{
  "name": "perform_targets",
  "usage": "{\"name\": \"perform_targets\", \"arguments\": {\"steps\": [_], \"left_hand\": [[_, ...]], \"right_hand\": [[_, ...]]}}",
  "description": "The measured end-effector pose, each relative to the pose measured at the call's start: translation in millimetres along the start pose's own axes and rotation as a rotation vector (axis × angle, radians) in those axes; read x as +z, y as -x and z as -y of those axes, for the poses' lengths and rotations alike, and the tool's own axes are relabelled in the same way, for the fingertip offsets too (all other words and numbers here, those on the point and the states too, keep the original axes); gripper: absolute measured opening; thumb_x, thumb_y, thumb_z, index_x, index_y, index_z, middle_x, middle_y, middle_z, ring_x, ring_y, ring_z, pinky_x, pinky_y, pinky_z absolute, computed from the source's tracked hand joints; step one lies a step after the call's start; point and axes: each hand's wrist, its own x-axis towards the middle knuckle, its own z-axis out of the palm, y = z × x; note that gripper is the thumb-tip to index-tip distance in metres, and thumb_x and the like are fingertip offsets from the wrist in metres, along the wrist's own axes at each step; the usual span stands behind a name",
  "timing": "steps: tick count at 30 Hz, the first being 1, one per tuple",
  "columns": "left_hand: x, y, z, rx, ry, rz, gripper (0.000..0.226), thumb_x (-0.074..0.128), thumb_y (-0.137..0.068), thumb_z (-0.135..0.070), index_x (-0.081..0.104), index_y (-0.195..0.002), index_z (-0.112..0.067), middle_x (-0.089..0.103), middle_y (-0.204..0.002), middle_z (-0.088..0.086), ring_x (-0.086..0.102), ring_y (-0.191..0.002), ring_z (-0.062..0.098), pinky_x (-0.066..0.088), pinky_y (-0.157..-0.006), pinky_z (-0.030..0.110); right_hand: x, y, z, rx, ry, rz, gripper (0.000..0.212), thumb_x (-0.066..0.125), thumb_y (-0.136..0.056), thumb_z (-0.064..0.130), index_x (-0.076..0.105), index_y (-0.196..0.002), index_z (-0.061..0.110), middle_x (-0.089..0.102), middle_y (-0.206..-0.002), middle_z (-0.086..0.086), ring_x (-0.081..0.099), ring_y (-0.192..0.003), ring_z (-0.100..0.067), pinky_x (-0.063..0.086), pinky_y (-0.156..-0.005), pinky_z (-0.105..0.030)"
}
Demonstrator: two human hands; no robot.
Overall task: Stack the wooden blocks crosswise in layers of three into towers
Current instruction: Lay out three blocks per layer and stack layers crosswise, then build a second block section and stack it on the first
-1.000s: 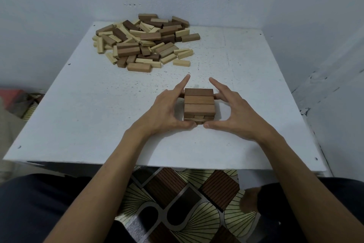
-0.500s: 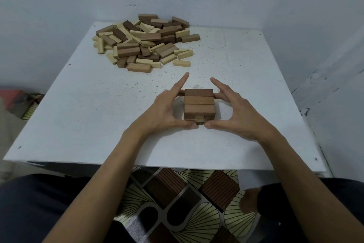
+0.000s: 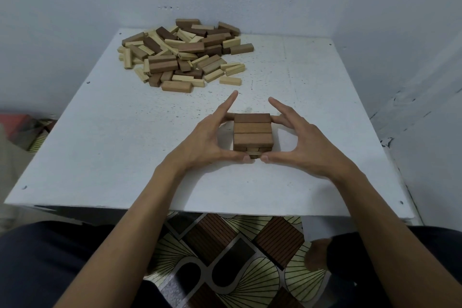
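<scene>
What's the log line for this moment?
phase: squaring tower | left hand: touching its left side | right hand: touching its right side | top layer: three brown blocks | loose pile: far left

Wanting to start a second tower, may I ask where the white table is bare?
Free: the right side beyond the pile of light and dark wooden blocks, and the near-left corner. Crowded: that pile, and the brown block tower between left hand and right hand.

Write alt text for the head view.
A left hand and right hand frame a short tower of wooden blocks on a white table, thumbs at its near base, fingers against its sides. Three dark blocks form its top layer. A loose pile of light and dark blocks lies at the far left.
</scene>
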Motion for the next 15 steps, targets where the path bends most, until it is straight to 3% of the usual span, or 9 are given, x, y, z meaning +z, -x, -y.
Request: {"name": "perform_targets", "arguments": {"steps": [5, 10, 13, 15], "left_hand": [[-0.3, -0.5, -2.0, 0.008, 0.018, 0.009, 0.124, 0.088, -0.064, -0.042, 0.007, -0.158, -0.039, 0.054, -0.131, -0.016, 0.042, -0.122, -0.018, 0.028, -0.100, 0.001], [-1.6, 0.7, -3.4, 0.003, 0.008, 0.008, 0.123, 0.089, -0.067, -0.038, 0.007, -0.158, -0.039, 0.052, -0.127, -0.020, 0.041, -0.118, -0.023, 0.026, -0.097, -0.003], [-2.5, 2.4, -5.2, -0.012, 0.008, 0.012, 0.123, 0.087, -0.065, -0.045, 0.006, -0.157, -0.043, 0.050, -0.127, -0.026, 0.041, -0.121, -0.020, 0.027, -0.099, 0.000], [-3.7, 3.8, -6.4, -0.021, 0.021, 0.006, 0.122, 0.086, -0.063, -0.055, 0.006, -0.155, -0.048, 0.050, -0.134, -0.024, 0.041, -0.129, -0.013, 0.028, -0.105, 0.011]], "right_hand": [[0.0, -0.1, 0.3, 0.004, -0.006, 0.008, 0.107, 0.087, -0.071, 0.044, 0.014, -0.148, 0.059, 0.044, -0.143, 0.025, 0.035, -0.137, 0.002, 0.025, -0.106, -0.027], [0.2, 0.3, 2.3, 0.009, -0.002, 0.013, 0.107, 0.086, -0.071, 0.045, 0.014, -0.148, 0.060, 0.041, -0.138, 0.032, 0.034, -0.138, 0.003, 0.024, -0.106, -0.026], [-2.2, 3.2, 5.0, 0.009, -0.007, 0.010, 0.107, 0.086, -0.070, 0.046, 0.015, -0.149, 0.059, 0.042, -0.136, 0.034, 0.035, -0.137, 0.003, 0.025, -0.104, -0.025], [-5.6, 5.4, 7.1, 0.009, -0.008, 0.010, 0.107, 0.085, -0.068, 0.054, 0.014, -0.149, 0.058, 0.042, -0.139, 0.033, 0.035, -0.136, 0.003, 0.025, -0.105, -0.026]]}}
